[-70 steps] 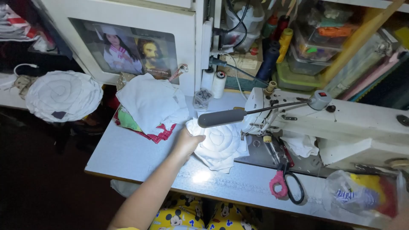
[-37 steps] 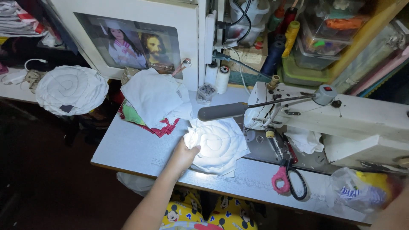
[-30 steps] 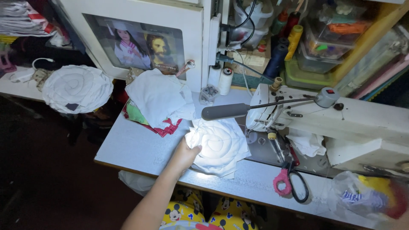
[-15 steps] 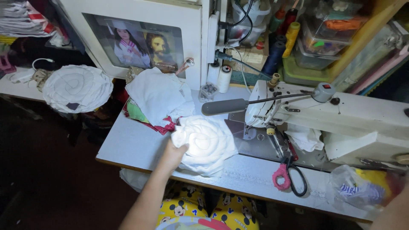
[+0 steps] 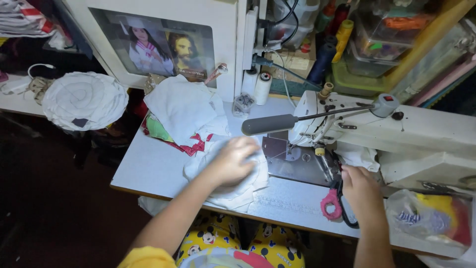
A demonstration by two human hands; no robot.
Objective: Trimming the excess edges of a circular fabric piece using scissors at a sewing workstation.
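My left hand (image 5: pixel 232 161) lies on a white round cloth piece (image 5: pixel 225 191) near the table's front edge, fingers curled into it. My right hand (image 5: pixel 362 191) has come down over the pink-handled scissors (image 5: pixel 329 204) in front of the white sewing machine (image 5: pixel 411 134). It covers the blades, and the handles show to its left. Whether the fingers grip the scissors is hidden. A grey lamp head (image 5: pixel 270 124) hangs above the metal needle plate (image 5: pixel 297 166).
A heap of white and coloured cloth (image 5: pixel 183 111) lies at the table's back left. Thread spools (image 5: pixel 258 87) stand behind it. A plastic bag (image 5: pixel 426 218) sits at the right. Another round white piece (image 5: pixel 84 101) lies on a side shelf. The pale table (image 5: pixel 148 168) ends at left.
My left hand has pulled the white round cloth left, away from the needle plate, and now covers it. My right hand has come into view and landed on the scissors.
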